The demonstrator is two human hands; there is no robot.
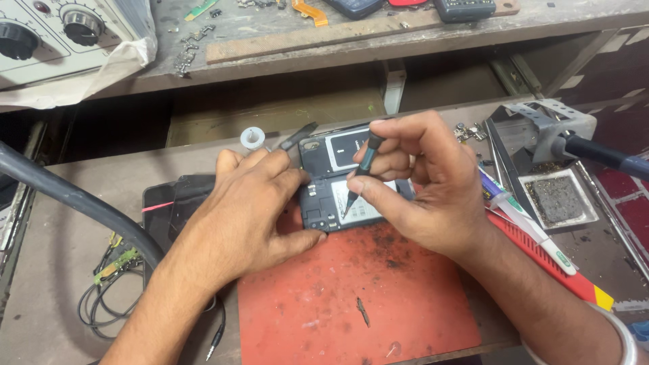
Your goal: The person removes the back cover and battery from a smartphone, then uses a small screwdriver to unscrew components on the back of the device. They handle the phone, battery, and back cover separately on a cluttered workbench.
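Observation:
An opened black mobile phone (331,196) lies back-up at the far edge of a stained red work mat (351,297). My left hand (247,209) rests flat against the phone's left side, thumb along its lower edge. My right hand (412,182) pinches a small dark-teal screwdriver (362,172), held nearly upright with its tip down on the phone's inner frame. My fingers hide part of the phone's right side.
A soldering iron stand (551,125) and metal tray (558,199) sit at right, with a tube (520,216) and red ruler (547,260) beside them. A thick black hose (74,199) crosses at left over loose wires (108,284). A dial unit (54,34) stands on the back shelf.

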